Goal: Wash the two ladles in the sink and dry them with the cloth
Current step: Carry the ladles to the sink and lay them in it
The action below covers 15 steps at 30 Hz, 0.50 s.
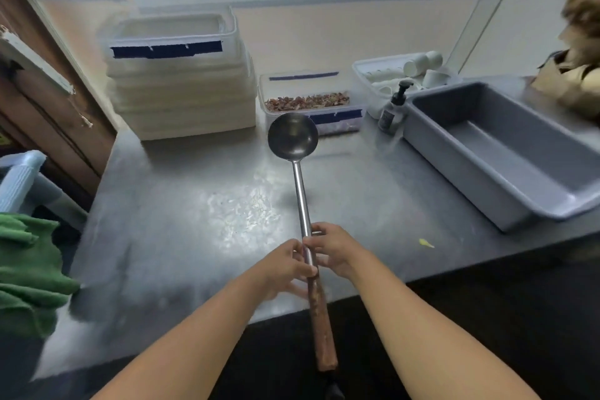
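Note:
A long ladle (301, 191) with a dark round bowl, a steel shaft and a brown wooden handle is held level above the steel counter (181, 230), bowl pointing away from me. My left hand (285, 266) and my right hand (334, 250) both grip it where the steel shaft meets the wood. A green cloth (26, 273) lies bunched at the counter's left edge. Only one ladle is in view, and no sink shows.
A stack of lidded plastic tubs (181, 81) stands at the back left. A tub of brown bits (311, 104), a pump bottle (393, 110), a white tray of cups (406, 71) and a grey bin (500, 153) sit to the right. A person (578, 42) stands far right.

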{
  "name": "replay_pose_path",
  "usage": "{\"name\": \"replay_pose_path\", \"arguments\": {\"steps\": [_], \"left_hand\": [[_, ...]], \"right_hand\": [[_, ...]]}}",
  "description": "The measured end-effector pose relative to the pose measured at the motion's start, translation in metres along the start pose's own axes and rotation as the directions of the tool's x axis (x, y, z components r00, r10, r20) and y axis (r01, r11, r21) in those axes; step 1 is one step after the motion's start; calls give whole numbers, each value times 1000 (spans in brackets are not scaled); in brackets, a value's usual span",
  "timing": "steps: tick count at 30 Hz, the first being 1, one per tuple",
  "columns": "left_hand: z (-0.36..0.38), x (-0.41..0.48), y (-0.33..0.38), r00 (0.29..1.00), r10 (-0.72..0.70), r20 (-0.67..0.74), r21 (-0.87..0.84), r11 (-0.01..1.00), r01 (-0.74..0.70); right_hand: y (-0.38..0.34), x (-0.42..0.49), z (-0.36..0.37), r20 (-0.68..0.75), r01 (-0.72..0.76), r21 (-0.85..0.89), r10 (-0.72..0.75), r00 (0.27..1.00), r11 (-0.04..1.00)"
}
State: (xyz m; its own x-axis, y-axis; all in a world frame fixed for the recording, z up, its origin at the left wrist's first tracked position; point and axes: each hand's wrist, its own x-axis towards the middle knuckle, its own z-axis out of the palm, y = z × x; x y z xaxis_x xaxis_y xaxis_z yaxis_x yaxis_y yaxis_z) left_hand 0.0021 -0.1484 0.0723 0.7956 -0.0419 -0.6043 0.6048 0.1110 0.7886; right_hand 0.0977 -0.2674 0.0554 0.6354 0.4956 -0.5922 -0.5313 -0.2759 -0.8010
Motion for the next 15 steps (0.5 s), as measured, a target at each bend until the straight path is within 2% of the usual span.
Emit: {"name": "replay_pose_path", "arguments": {"steps": [5, 8, 11, 15], "left_hand": [[49, -33, -6, 986, 6, 168, 173, 984, -35], [96, -41, -2, 959, -7, 284, 280, 957, -76], [162, -52, -1, 908, -28, 418, 390, 908, -151], [276, -73, -11, 793, -100, 600, 496, 825, -271]], "right_hand": [[31, -81, -22, -157, 95, 135, -74, 985, 986], [49, -134, -54, -299, 177, 214, -108, 948, 961], [74, -200, -94, -437, 271, 249, -142, 888, 930], [129, -303, -154, -649, 383, 284, -118, 751, 879]]}}
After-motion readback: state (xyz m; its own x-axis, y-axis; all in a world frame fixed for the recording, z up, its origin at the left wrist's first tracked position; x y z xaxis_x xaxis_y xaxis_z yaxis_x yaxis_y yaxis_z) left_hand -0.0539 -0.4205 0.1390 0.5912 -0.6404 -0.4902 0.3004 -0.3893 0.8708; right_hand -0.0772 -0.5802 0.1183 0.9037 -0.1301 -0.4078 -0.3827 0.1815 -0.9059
